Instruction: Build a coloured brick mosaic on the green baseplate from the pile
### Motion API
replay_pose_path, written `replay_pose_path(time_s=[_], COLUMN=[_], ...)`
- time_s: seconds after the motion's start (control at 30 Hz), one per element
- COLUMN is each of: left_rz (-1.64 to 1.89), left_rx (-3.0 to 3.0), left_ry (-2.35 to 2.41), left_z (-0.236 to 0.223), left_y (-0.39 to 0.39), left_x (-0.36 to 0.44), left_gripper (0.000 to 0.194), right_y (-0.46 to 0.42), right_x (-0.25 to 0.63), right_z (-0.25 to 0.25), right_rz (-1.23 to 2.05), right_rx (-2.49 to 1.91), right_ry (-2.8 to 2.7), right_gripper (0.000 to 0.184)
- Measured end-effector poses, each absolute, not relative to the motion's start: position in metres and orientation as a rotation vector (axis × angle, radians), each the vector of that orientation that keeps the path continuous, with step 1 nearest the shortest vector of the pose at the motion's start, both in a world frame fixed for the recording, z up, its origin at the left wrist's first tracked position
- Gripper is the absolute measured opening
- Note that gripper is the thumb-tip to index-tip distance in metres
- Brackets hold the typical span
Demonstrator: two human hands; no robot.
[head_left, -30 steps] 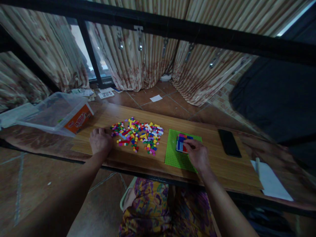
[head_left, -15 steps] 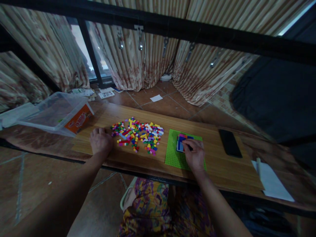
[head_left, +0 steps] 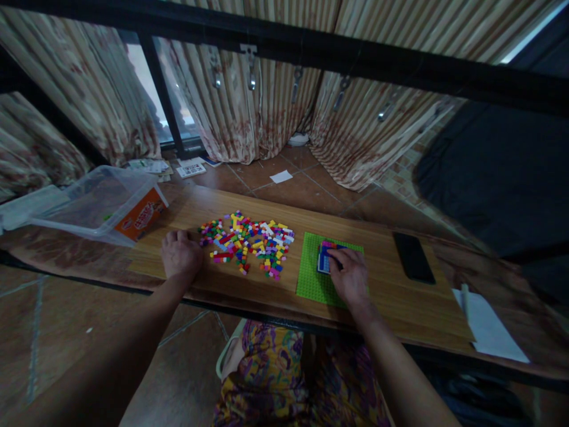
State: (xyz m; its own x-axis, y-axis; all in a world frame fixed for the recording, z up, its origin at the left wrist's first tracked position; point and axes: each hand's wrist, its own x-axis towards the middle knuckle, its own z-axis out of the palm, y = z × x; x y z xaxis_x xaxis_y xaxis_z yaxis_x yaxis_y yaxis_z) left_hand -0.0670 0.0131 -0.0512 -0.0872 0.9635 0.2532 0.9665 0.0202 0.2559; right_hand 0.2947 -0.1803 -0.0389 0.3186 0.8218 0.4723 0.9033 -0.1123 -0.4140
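Observation:
My left hand (head_left: 181, 255) rests on the wooden board beside the loose pile, its fingers curled under and nothing seen in them. Toy building bricks (head_left: 242, 237) in many colours lie spread just to its right. Farther right is a green studded baseplate (head_left: 309, 279), with a low brick build (head_left: 323, 263) on it, mostly blue with some pink, orange and white. Bent over this build, my right hand (head_left: 351, 276) has its thumb and fingers closed at the top of the bricks. The palm and fingers cover the build's right part, and any single brick between the fingertips is hidden.
A clear plastic box (head_left: 102, 201) with an orange label stands at the far left. To the right lie a black phone (head_left: 413, 257) and white paper (head_left: 493, 332) with a pen-like stick (head_left: 464, 301). A dark metal bar (head_left: 284, 44) with hanging clips crosses above the table.
My right hand has shifted slightly left and farther over the build, its fingers now covering the red patch seen earlier. My left hand and the loose bricks stay put.

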Motion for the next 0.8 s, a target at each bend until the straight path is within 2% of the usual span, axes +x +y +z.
replay_pose_path(time_s=[0.8], left_rz=[-0.497], left_rx=[-2.116], left_ry=[-2.228], left_z=[-0.047], left_y=[0.0114], left_x=[-0.0648], left_gripper=[0.036], right_y=[-0.1828], right_x=[0.2899], right_z=[-0.0456], right_rz=[-0.2], right_rx=[-1.87], right_ry=[-1.332], right_gripper=[0.026])
